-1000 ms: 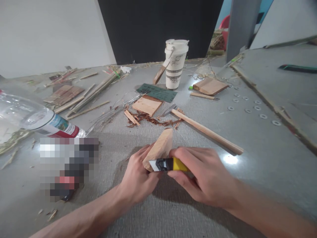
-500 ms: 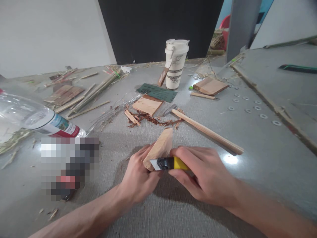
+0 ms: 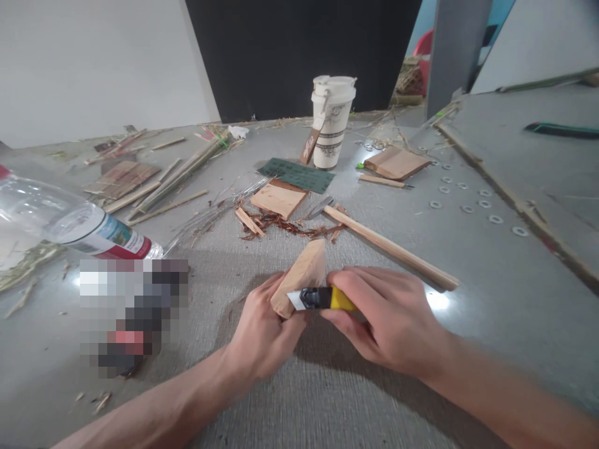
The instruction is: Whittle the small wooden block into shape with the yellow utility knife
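Note:
My left hand [image 3: 262, 330] is closed round the lower part of a pale wooden block [image 3: 302, 274], which stands tilted above the table. In my right hand [image 3: 388, 312] is a yellow and black utility knife [image 3: 322, 298]. Its blade points left and lies against the near face of the block, close to its lower end. Beyond my hands, a square wood piece [image 3: 279, 198] rests among brown shavings [image 3: 299, 231]. A chisel with a long wooden handle [image 3: 393, 248] lies beside them. My left fingertips are hidden behind the block.
A white lidded cup [image 3: 333, 121] stands behind a green sheet [image 3: 297, 174]. A plastic bottle [image 3: 79, 218] lies at left, near a blurred-out object [image 3: 140, 318]. At right are several metal washers [image 3: 484, 204], a wood slab [image 3: 397, 162] and a long strip [image 3: 519, 199]. Sticks [image 3: 178, 174] lie at back left.
My right hand has moved the knife slightly up and away, so the blade sits higher on the block's face. My left hand and the block have hardly moved.

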Available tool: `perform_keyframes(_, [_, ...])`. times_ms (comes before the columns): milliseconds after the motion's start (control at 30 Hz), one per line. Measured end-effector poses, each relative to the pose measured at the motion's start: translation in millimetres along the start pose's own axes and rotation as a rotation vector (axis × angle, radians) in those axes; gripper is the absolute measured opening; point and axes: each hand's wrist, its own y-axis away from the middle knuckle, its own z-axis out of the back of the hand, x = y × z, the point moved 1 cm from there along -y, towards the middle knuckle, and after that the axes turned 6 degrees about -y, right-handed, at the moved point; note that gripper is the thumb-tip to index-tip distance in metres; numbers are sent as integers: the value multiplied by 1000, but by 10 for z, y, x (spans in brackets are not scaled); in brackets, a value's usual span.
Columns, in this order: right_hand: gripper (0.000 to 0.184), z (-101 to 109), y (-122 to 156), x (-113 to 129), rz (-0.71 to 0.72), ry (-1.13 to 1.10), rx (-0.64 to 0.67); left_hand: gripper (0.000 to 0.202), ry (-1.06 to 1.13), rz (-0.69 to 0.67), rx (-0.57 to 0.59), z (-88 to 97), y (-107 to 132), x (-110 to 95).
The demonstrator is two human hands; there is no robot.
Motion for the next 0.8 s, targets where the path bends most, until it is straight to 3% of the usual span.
perform_keyframes(133, [19, 37, 8, -105, -37, 57, -57, 19, -12, 8, 16, -13, -2, -4])
perform_keyframes(267, [18, 77, 1, -244, -161, 112, -114, 19, -14, 9, 25, -6, -5, -23])
perform_keyframes(467, [19, 76, 1, -280, -237, 86, -112, 21, -11, 19, 21, -2, 6, -7])
perform_keyframes(800, [19, 53, -10, -71, -92, -74, -7, 21, 12, 27, 18, -10, -9, -7])
